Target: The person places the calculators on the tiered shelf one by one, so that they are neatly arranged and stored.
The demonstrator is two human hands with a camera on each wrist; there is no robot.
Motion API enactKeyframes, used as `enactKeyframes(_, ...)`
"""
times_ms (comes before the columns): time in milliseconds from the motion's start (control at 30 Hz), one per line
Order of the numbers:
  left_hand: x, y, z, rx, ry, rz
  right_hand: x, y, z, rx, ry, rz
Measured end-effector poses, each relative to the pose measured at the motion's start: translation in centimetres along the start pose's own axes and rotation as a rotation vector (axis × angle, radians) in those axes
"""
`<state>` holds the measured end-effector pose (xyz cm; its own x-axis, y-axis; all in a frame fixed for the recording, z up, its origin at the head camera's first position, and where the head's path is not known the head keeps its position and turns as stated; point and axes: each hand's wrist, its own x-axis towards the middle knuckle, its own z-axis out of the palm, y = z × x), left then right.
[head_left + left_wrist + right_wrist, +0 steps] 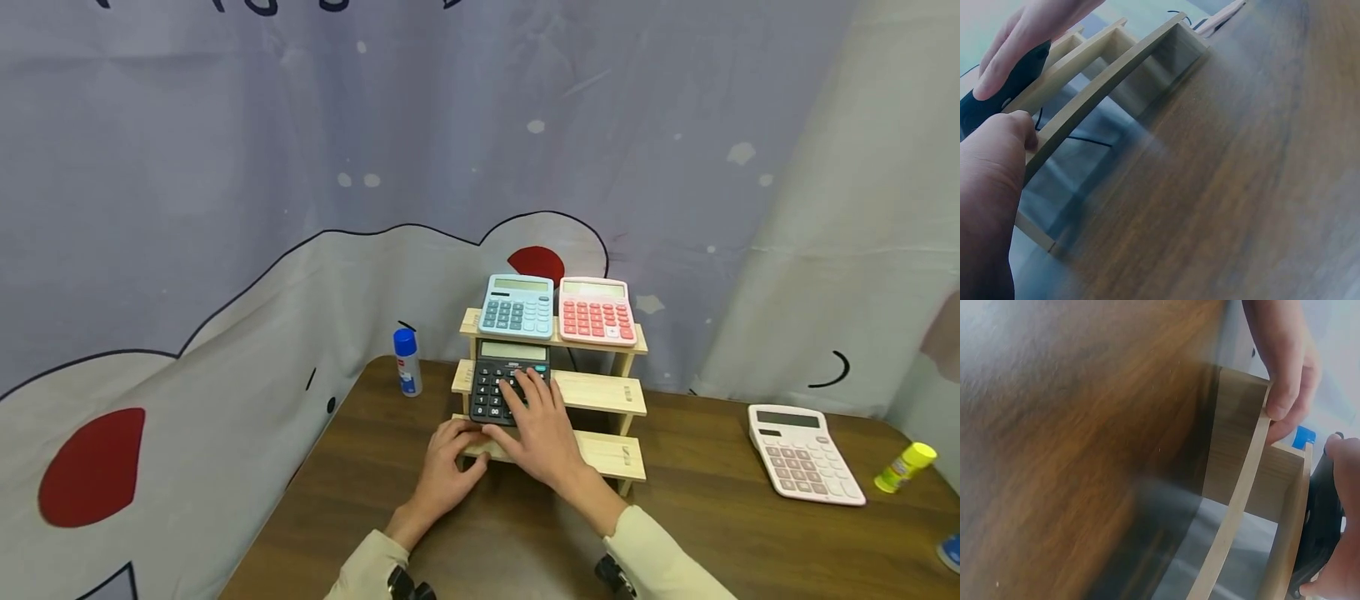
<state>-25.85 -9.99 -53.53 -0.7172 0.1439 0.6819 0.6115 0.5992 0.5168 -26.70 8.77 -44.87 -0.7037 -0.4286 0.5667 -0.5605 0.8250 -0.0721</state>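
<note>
A black calculator (491,392) lies tilted on the left part of the middle step of a three-step wooden rack (600,392). My right hand (542,433) holds it, fingers spread over its keys and thumb at its lower edge. In the right wrist view the calculator (1319,519) shows edge-on, with parts of that hand at both ends. My left hand (447,468) grips the left end of the lowest step, thumb in front; the right wrist view also shows this left hand (1291,381) pinching the board. On the top step stand a light-blue calculator (517,307) and a pink calculator (597,312).
A white-pink calculator (805,454) lies on the brown table (697,533) at the right, beside a yellow glue stick (905,467). Part of a blue object (950,552) shows at the right edge. A blue-capped bottle (407,363) stands left of the rack. Behind hangs a printed curtain (225,167).
</note>
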Motion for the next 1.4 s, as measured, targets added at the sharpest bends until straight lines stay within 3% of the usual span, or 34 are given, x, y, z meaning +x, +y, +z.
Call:
enactKeyframes(200, 0.1, 0.4, -0.3, 0.057, -0.027, 0.004, 0.1, 0.4, 0.0, -0.025, 0.006, -0.054)
enactKeyframes(633, 0.1, 0.4, -0.5, 0.108, -0.068, 0.026, 0.0, 0.2, 0.4, -0.058, 0.02, -0.061)
enactKeyframes(833, 0.1, 0.4, -0.5, 0.108, -0.052, 0.07, -0.2, 0.2, 0.8, -0.063, 0.089, -0.1)
enactKeyframes(1033, 0.1, 0.4, -0.5, 0.1, -0.046, 0.08, -0.5, 0.7, 0.9, -0.113, 0.074, -0.124)
enactKeyframes(1400, 0.1, 0.5, -0.4, 0.09, -0.041, 0.071, -0.8, 0.5, 0.7, -0.09, 0.081, -0.117)
